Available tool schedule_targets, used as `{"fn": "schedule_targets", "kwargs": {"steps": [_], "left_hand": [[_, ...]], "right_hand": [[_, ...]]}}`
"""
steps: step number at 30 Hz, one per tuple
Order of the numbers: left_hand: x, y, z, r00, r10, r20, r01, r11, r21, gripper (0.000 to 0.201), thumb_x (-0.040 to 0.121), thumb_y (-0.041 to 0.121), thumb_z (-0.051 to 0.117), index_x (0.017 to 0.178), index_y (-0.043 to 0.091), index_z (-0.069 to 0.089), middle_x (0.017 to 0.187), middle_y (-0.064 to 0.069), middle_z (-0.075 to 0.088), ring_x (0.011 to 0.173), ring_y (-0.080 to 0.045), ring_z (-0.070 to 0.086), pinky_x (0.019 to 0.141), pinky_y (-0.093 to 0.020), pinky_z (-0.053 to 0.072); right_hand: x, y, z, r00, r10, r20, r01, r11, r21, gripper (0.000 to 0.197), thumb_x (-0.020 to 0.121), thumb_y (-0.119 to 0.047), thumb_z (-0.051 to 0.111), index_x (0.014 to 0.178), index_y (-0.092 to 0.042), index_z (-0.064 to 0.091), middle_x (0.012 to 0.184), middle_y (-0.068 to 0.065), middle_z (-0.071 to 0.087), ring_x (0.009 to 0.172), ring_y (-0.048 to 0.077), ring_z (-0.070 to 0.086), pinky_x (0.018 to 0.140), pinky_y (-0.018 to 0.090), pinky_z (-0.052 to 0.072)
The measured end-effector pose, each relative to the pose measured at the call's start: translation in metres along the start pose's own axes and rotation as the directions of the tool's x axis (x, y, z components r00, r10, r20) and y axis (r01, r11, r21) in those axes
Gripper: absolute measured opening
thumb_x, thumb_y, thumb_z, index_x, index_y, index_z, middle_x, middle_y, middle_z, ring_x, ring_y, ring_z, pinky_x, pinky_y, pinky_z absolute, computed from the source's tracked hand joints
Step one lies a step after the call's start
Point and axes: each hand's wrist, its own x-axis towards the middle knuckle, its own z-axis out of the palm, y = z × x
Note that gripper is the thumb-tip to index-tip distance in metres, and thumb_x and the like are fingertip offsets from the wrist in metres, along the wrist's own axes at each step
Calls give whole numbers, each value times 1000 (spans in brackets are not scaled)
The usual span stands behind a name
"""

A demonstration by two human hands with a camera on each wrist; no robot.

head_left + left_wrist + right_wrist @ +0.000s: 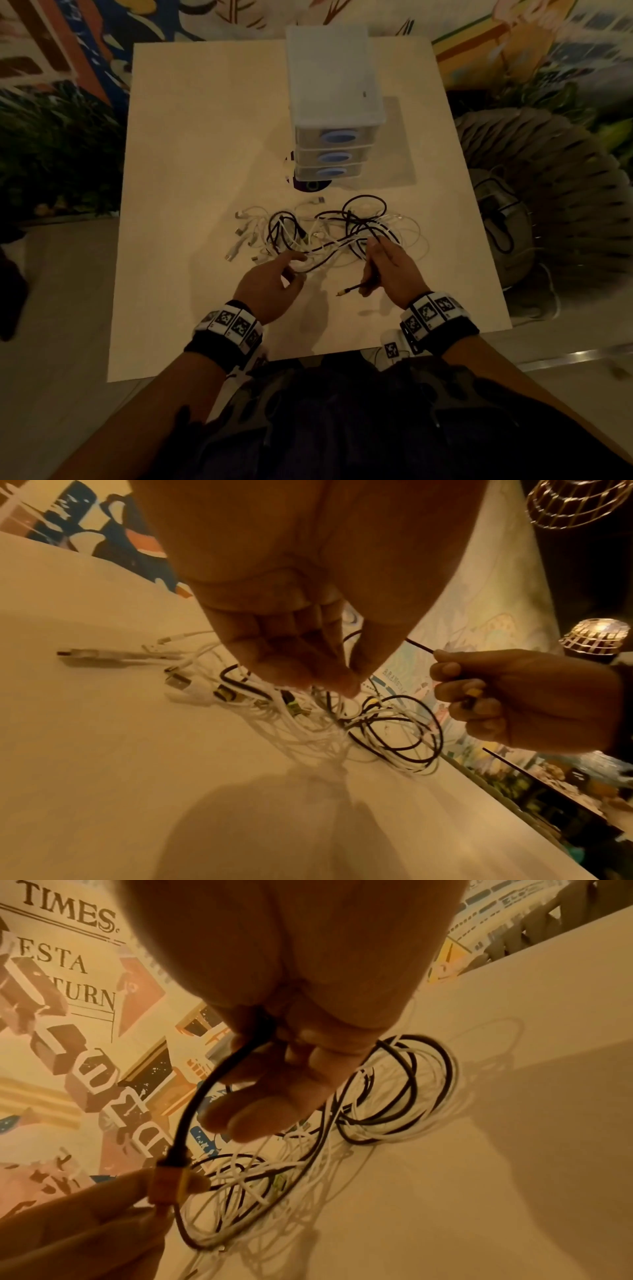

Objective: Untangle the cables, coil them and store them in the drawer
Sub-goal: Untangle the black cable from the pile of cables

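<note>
A tangle of black and white cables (pixel 325 236) lies in the middle of the cream table (pixel 191 164). My right hand (pixel 373 274) grips a black cable (pixel 192 1110) near its end, and the yellow-tipped plug (pixel 342 292) sticks out toward my left hand. The same plug (pixel 169 1177) hangs in front of my left fingers in the right wrist view. My left hand (pixel 294 265) reaches into the near side of the tangle, and its thumb and fingertips (pixel 349 685) pinch a white cable strand that rises off the table. The three-drawer unit (pixel 329 137) stands behind the cables, drawers closed.
Several loose white plug ends (pixel 239 236) fan out at the left of the tangle. A dark round disc (pixel 310 185) pokes out under the drawer unit. A grey ribbed object (pixel 548 212) sits off the table's right edge. My lap meets the near edge.
</note>
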Motion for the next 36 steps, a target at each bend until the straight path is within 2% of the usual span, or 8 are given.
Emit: {"fn": "schedule_targets", "kwargs": {"steps": [5,7,9,13,19,28,33,36], "left_hand": [[-3,24,-10,999,-21,-50,9,974,-228,32,103,56,34,119,38,56,84,10,72,55,-13,65,61,-33,54],[4,35,-19,978,-208,15,179,801,-571,49,100,66,29,110,32,64,82,-1,76,60,-27,69,61,-37,56],[14,41,-27,937,-306,168,337,670,-662,57,94,73,38,110,26,66,85,-7,77,66,-33,72,63,-39,57],[24,37,-26,939,-272,210,343,785,-516,44,90,42,73,124,17,60,88,-3,78,70,-21,76,62,-33,59],[18,34,-26,950,-312,20,279,816,-507,28,98,23,65,124,16,67,91,8,78,70,-14,75,60,-25,55],[15,62,-31,965,-214,-154,127,890,-437,24,100,21,62,109,42,71,91,14,78,73,-11,75,70,-30,58],[21,65,-30,955,-209,-209,106,902,-418,29,100,19,62,110,44,71,95,14,78,77,-14,76,82,-47,60],[24,66,-31,952,-205,-228,86,892,-444,30,100,15,60,108,41,72,96,13,78,76,-16,75,83,-46,60]], "right_hand": [[-15,0,6,949,-156,274,270,853,-447,23,105,-37,45,88,-33,60,73,-12,65,69,6,65,72,28,55],[-22,-1,11,906,-142,399,377,703,-603,26,103,-47,43,98,-35,65,80,-18,63,77,1,61,74,24,50],[-27,-1,16,887,-153,436,430,620,-656,39,100,-57,37,108,-34,68,91,-14,66,84,7,60,74,28,48],[-30,3,24,847,-192,496,514,533,-672,41,100,-57,39,109,-29,68,90,-9,62,81,11,57,69,30,46],[-29,15,5,881,-115,459,416,651,-635,37,99,-57,45,125,-37,61,113,-14,61,91,5,58,83,28,48],[11,-14,-56,885,-458,82,435,753,-493,24,102,-37,50,121,-30,63,113,-6,61,92,9,61,81,27,51],[76,-41,-71,884,-435,169,437,646,-626,29,101,-22,49,127,-19,63,119,9,61,108,27,59,97,40,47],[110,-59,-62,936,-210,282,351,525,-775,32,101,-32,49,125,-19,65,122,9,64,112,29,58,98,39,46]]}}
